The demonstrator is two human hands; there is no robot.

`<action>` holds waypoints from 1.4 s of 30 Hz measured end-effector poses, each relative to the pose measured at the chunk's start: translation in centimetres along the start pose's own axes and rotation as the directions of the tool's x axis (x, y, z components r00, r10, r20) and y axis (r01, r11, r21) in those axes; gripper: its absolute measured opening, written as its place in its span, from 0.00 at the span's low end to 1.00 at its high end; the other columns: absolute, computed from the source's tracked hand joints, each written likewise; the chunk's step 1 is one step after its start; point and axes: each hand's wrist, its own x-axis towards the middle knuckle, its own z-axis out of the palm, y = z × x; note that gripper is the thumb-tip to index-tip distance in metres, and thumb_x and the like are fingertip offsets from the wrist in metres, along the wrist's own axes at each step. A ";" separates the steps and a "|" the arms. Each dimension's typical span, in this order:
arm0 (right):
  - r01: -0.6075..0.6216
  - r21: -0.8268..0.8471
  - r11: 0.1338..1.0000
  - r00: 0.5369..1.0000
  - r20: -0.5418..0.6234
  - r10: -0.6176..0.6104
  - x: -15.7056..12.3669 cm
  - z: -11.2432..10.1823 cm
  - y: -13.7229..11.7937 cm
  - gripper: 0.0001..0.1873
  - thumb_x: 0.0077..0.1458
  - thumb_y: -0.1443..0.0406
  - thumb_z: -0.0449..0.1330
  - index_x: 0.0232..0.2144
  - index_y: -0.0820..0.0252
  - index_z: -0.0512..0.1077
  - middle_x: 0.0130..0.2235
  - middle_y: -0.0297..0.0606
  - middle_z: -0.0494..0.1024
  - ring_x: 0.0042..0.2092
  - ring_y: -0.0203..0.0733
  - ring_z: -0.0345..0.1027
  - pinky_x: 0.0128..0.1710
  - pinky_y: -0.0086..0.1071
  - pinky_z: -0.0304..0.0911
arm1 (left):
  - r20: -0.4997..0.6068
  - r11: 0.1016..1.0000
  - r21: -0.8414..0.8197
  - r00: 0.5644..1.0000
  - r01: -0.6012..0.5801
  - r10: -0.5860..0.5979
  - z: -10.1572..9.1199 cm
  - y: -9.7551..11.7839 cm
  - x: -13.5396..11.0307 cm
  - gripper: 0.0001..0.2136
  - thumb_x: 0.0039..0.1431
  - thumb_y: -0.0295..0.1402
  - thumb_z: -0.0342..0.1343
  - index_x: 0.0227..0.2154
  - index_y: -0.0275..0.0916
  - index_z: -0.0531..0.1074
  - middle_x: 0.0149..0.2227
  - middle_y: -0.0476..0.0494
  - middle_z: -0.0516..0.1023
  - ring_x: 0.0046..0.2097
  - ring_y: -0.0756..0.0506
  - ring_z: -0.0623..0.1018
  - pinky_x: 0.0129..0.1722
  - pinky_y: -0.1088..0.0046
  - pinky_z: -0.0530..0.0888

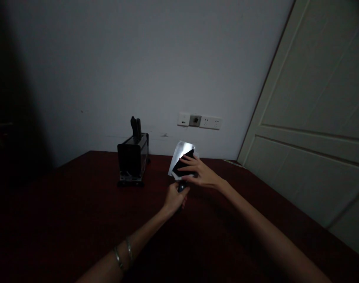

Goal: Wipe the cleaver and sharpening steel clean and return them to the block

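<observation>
My left hand (175, 199) is closed round the dark handle of a cleaver (181, 151), whose broad shiny blade stands upright above the dark red table (79, 220). My right hand (201, 173) reaches in from the right and presses a small black pad or cloth (183, 166) against the flat of the blade, fingers laid over it. Two bangles sit on my left wrist. Both hands are near the table's middle, just right of a knife block (133, 160).
The black knife block holds other knives with dark handles sticking up, close to the wall. A wall socket strip (199, 121) is mounted above the table's back edge. A pale panelled door (315, 129) stands at the right. The room is dim.
</observation>
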 end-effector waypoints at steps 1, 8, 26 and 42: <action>-0.011 -0.006 1.000 1.000 -0.004 0.011 0.1 0.0 -0.2 0.15 0.51 0.63 0.57 0.43 0.50 0.73 0.56 0.38 0.65 0.60 0.50 0.49 0.58 0.56 0.36 | -0.005 1.000 0.004 1.000 -0.005 0.005 0.0 0.0 0.0 0.12 0.47 0.40 0.55 0.24 0.38 0.61 0.11 0.57 0.62 0.10 0.54 0.62 0.08 0.81 0.59; -0.059 -0.138 0.989 0.969 -0.244 0.024 1.0 2.1 -0.3 0.09 0.48 0.58 0.61 0.29 0.56 0.76 0.49 0.44 0.72 0.57 0.50 0.56 0.57 0.54 0.42 | -0.029 0.999 0.031 0.999 -0.034 0.035 0.1 0.2 -0.2 0.11 0.47 0.39 0.55 0.23 0.38 0.61 0.11 0.57 0.62 0.10 0.54 0.62 0.09 0.80 0.58; 0.067 -0.257 0.964 0.996 -0.040 -0.080 1.1 0.3 -1.2 0.08 0.49 0.62 0.60 0.33 0.58 0.71 0.49 0.44 0.67 0.54 0.47 0.56 0.55 0.48 0.47 | -0.059 0.996 0.043 0.995 -0.080 0.082 0.1 0.5 -0.5 0.11 0.47 0.39 0.55 0.28 0.37 0.63 0.12 0.59 0.62 0.11 0.54 0.62 0.09 0.81 0.59; 0.063 -0.256 0.965 0.998 0.005 -0.064 0.0 -1.3 -1.3 0.12 0.48 0.70 0.57 0.35 0.53 0.75 0.51 0.38 0.67 0.59 0.49 0.50 0.59 0.53 0.35 | -0.014 0.997 -0.015 0.997 -0.074 0.074 0.0 1.0 -0.5 0.12 0.47 0.40 0.55 0.24 0.39 0.60 0.13 0.58 0.62 0.11 0.55 0.61 0.09 0.82 0.59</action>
